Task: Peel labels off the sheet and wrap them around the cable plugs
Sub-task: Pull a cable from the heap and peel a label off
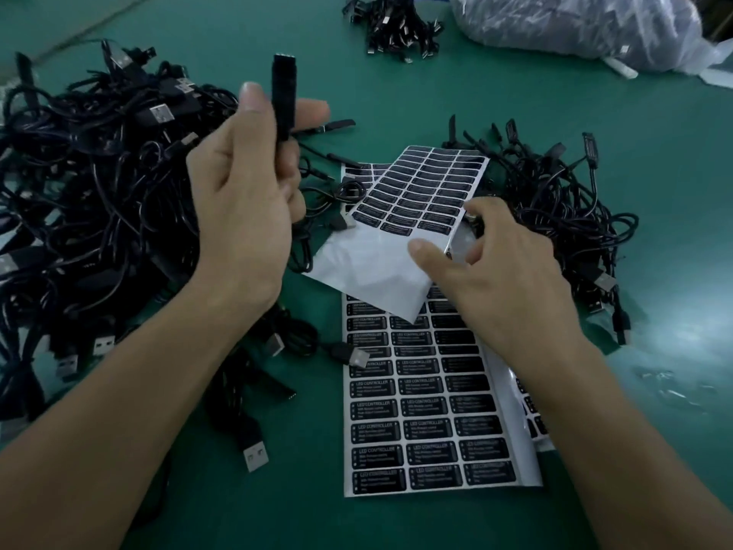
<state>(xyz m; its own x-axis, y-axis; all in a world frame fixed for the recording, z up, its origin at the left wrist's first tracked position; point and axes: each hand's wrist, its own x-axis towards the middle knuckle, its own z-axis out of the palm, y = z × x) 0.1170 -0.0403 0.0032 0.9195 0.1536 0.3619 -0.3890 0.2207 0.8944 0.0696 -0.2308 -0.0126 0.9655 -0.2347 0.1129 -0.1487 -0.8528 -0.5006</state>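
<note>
Head view: the left hand (pixel 242 200) is raised above the bench (pixel 496 109), its fingers (pixel 250 99) curled round a black plug (pixel 283 97). The plug stands upright, its top end clear above the thumb and its lower end hidden in the palm. It sits over the near edge of the left cable pile (pixel 99 172).

The right hand (pixel 499 275) is low, at the right edge of the upper sheet (pixel 369 267). The thumb rests on the bare white backing and the forefinger is curled at the sheet edge, beside the lowest row of labels (pixel 420 184). The other fingers are loosely bent. I cannot tell whether a label is pinched between thumb and forefinger; that spot is blurred.

The upper sheet lies askew, with black labels on its far half and its near half stripped to the backing. Its near corner overlaps the lower sheet (pixel 527 466), which lies flat on the bench with rows of black labels reading LED CONTROLLER.

A second cable pile (pixel 555 200) lies just right of the sheets. A smaller bundle (pixel 396 25) lies at the far edge, and next to it a clear plastic bag (pixel 575 25).
</note>
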